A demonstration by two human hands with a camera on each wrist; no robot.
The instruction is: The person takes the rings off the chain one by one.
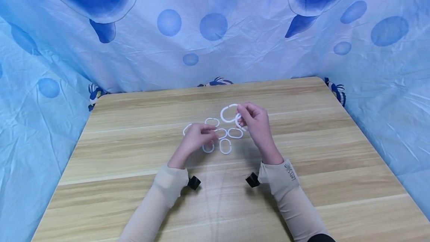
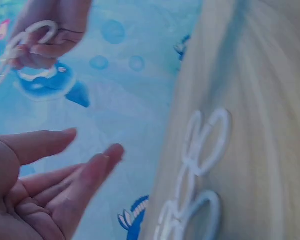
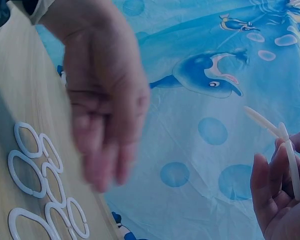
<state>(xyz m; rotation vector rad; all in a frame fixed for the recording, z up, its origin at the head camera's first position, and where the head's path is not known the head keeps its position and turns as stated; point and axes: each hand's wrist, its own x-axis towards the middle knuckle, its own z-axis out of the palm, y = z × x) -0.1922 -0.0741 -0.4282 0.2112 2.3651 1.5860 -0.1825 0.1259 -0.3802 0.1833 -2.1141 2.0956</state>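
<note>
Two white rings (image 1: 231, 114) sit pinched in our right hand (image 1: 256, 122), held above the far middle of the table (image 1: 134, 197). Our left hand (image 1: 196, 139), fingers loose and holding nothing, hovers over the loose rings (image 1: 226, 146). We should grab one ring gently.

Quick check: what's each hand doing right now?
Left hand: open, fingers relaxed, holding nothing, above the white rings on the table.
Right hand: pinching linked white rings.

left hand (image 3: 107, 117) blurred — part-hidden rings (image 1: 207, 147) under it in the head view.
</note>
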